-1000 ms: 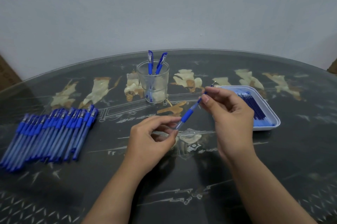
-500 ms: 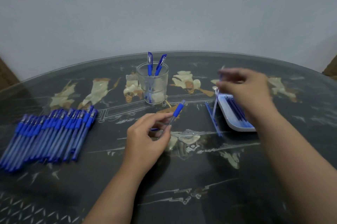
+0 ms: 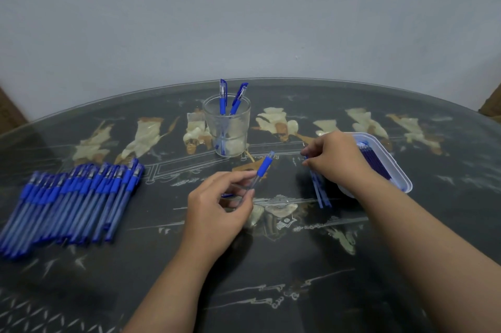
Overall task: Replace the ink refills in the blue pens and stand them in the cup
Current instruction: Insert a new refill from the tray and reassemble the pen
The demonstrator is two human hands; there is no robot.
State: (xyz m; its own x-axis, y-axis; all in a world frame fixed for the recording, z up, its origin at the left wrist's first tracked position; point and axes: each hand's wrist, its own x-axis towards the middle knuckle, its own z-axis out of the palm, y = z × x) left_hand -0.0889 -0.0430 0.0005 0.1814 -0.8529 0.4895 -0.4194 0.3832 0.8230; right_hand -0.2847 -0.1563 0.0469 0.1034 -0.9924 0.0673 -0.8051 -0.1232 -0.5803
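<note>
Left hand (image 3: pixel 219 205) pinches pen barrel (image 3: pixel 263 167) in front of cup (image 3: pixel 227 129), axis slanting up-right toward right hand (image 3: pixel 337 160). Right hand, right of cup, curled over loose refills (image 3: pixel 321 191) by tray (image 3: pixel 407 185); grip unclear.

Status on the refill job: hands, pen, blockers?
Left hand pinches clear pen barrel with blue grip. Right hand at loose thin blue refills beside white tray; grip unclear. Path to clear glass cup open.
</note>
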